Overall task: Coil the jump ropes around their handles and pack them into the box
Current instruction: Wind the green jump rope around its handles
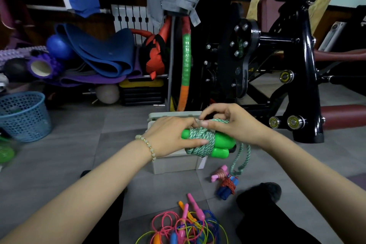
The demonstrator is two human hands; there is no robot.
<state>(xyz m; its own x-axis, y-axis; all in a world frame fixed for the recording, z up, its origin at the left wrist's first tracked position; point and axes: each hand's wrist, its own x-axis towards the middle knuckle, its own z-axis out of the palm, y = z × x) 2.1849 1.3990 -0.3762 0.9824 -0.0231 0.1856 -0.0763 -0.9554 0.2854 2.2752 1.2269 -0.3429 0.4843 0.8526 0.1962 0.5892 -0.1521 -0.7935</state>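
Observation:
My left hand [174, 134] grips a pair of bright green handles [221, 142] wrapped in a green-and-white braided rope [202, 138], thumb pressed on the coil. My right hand [231, 123] pinches a strand of that rope at the top of the coil. A loose loop of the rope [242, 158] hangs below the handles. All this is held just above a pale plastic box [174, 164] on the floor. To the right of the box lie a coiled rope with pink handles [219, 173] and a coiled rope with blue handles [227, 188].
A tangle of thin pink, yellow, orange and blue ropes [186, 226] lies on the grey floor between my knees. A blue mesh basket [24, 115] stands at the left. Black gym machine frame [297, 77] rises behind the box; mats and balls are piled at back left.

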